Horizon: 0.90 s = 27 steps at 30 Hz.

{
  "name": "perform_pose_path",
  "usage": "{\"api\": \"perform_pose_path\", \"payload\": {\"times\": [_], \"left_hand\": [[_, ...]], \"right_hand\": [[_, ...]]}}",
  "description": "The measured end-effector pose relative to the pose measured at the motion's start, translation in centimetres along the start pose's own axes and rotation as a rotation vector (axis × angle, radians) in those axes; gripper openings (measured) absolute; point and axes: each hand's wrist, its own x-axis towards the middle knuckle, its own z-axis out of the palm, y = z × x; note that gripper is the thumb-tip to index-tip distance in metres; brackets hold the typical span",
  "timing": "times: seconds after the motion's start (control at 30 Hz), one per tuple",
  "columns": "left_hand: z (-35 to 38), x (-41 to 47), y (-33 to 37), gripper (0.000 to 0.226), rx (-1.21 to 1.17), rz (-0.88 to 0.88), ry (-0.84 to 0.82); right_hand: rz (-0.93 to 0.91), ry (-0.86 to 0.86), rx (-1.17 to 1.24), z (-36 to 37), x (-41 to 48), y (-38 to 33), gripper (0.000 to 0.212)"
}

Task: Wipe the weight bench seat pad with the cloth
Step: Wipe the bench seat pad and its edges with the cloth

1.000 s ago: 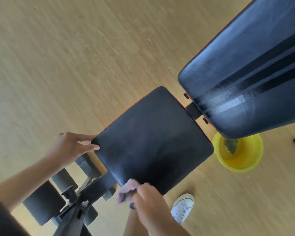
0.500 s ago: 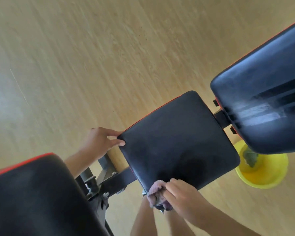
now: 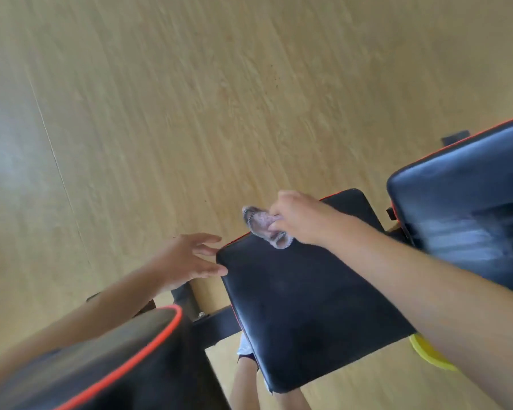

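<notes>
The black seat pad with a red edge fills the lower middle of the head view. My right hand reaches across it and grips a crumpled pale grey-pink cloth at the pad's far edge. My left hand rests against the pad's left corner, fingers spread and thumb on the edge, holding nothing.
The black backrest pad rises at the right. Another black pad with a red rim sits at the lower left. The bench's black frame bar runs under the seat. A yellow bowl peeks out under my right forearm. The wooden floor surrounds everything.
My right hand has carried the cloth from the pad's near edge across to its far edge. My left hand's fingers have spread apart. The view has shifted left.
</notes>
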Motion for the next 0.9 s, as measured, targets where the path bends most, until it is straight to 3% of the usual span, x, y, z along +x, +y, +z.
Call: {"api": "perform_pose_path", "payload": {"times": [0.1,0.2,0.3,0.37,0.47,0.6,0.77,0.9], "left_hand": [[0.0,0.4,-0.4,0.05,-0.014,0.024,0.03],[0.2,0.8,-0.6,0.034,-0.023,0.04,0.073],[0.6,1.2,-0.8,0.035,-0.037,0.04,0.12],[0.9,1.5,-1.2,0.028,-0.051,0.038,0.14],[0.8,1.6,-1.5,0.023,-0.06,0.05,0.171],[0.6,2.0,-1.6,0.021,-0.037,0.026,0.144],[0.8,1.8,-1.5,0.018,0.017,0.045,0.154],[1.0,1.8,-1.6,0.016,0.044,0.055,0.181]], "right_hand": [[0.183,-0.11,0.053,-4.3,0.5,3.6,0.051],[0.02,-0.292,0.119,-1.7,2.0,-2.1,0.047],[-0.112,-0.353,0.032,2.3,4.0,-7.7,0.022],[-0.081,-0.308,-0.014,1.5,4.1,-5.6,0.03],[0.079,-0.193,0.026,-3.5,1.8,3.7,0.045],[0.313,0.083,0.108,-7.4,-3.2,13.0,0.061],[0.565,0.321,0.28,-1.2,-8.3,13.3,0.062],[0.719,0.295,0.384,4.3,-15.8,14.5,0.05]]}}
